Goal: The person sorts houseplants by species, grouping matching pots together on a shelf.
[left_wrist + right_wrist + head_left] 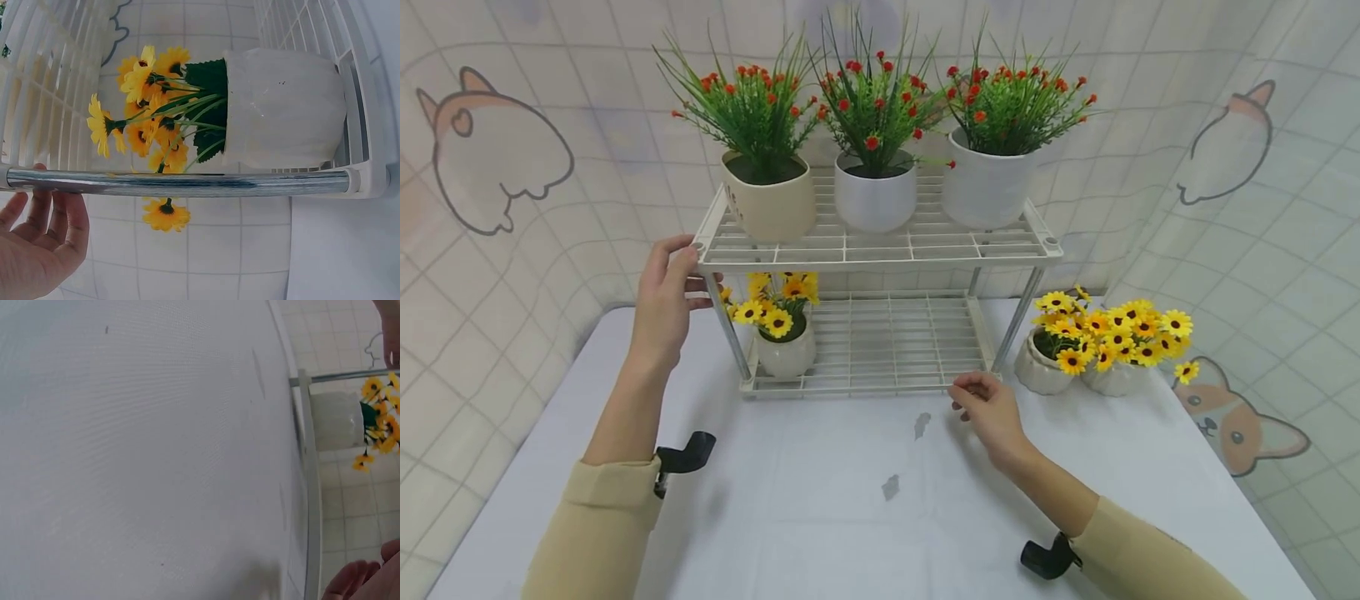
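A white two-tier wire rack (pixel 880 265) with metal posts stands on the table. My left hand (pixel 664 296) grips its upper left front corner, fingers reaching past the post (pixel 187 184). Beside the lower shelf's front right end, my right hand (pixel 988 417) has loosely bent fingers with nothing visible between them. On the left of the lower shelf sits a pale pot of yellow flowers (pixel 785 350), seen sideways as a white pot (pixel 284 109) in the left wrist view. Across the upper shelf stand a cream pot (pixel 771 204), a white pot (pixel 876 198) and a wider white pot (pixel 987 187), all with red-flowered plants.
Two more pots of yellow flowers, a near pot (pixel 1043 367) and a second pot (pixel 1108 380), stand just right of the rack. A white cloth (pixel 820 500) with grey marks covers the table. Behind hangs a tile-patterned curtain (pixel 617 167) with cartoon dogs.
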A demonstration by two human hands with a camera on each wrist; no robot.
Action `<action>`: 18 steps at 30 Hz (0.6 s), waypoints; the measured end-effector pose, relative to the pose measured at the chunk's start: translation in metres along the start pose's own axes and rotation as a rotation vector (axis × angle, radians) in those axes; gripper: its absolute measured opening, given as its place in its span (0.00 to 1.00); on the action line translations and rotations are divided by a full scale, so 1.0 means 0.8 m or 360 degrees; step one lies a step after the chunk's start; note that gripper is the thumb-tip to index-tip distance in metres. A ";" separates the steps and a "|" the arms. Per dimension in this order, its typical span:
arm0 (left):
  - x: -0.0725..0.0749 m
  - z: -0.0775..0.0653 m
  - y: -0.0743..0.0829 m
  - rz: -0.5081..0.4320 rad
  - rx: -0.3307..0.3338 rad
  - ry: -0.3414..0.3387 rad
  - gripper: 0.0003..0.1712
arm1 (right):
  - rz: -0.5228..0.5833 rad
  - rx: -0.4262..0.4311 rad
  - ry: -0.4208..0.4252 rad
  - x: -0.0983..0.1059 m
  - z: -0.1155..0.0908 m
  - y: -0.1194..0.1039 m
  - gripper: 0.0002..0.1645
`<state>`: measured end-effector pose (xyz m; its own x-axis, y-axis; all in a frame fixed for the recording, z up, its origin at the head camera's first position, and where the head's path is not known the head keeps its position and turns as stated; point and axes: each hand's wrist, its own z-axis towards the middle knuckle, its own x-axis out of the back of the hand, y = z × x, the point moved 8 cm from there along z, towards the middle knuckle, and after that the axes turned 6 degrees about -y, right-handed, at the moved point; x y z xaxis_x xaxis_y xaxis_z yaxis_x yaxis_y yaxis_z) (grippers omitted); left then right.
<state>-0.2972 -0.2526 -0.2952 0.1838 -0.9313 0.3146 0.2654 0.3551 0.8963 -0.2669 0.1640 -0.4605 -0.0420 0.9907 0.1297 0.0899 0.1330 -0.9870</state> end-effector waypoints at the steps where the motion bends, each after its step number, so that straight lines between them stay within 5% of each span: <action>1: 0.000 0.000 0.001 0.0003 0.0001 -0.0001 0.29 | 0.0025 -0.0012 0.0056 0.009 -0.001 0.001 0.12; 5: 0.000 0.001 0.002 0.0025 0.0005 0.0007 0.29 | 0.0167 -0.0045 0.0316 0.044 -0.008 0.007 0.14; 12: -0.001 -0.001 0.002 0.0022 0.0027 0.0005 0.29 | 0.0214 0.0184 0.0915 0.116 -0.029 0.014 0.12; 18: 0.000 0.001 0.000 0.0049 0.0032 0.0015 0.29 | 0.0331 0.0129 0.1101 0.148 -0.038 0.033 0.18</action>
<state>-0.2979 -0.2526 -0.2952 0.2005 -0.9191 0.3391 0.2405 0.3817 0.8924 -0.2392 0.2854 -0.4685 0.6091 0.7910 -0.0578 -0.0475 -0.0364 -0.9982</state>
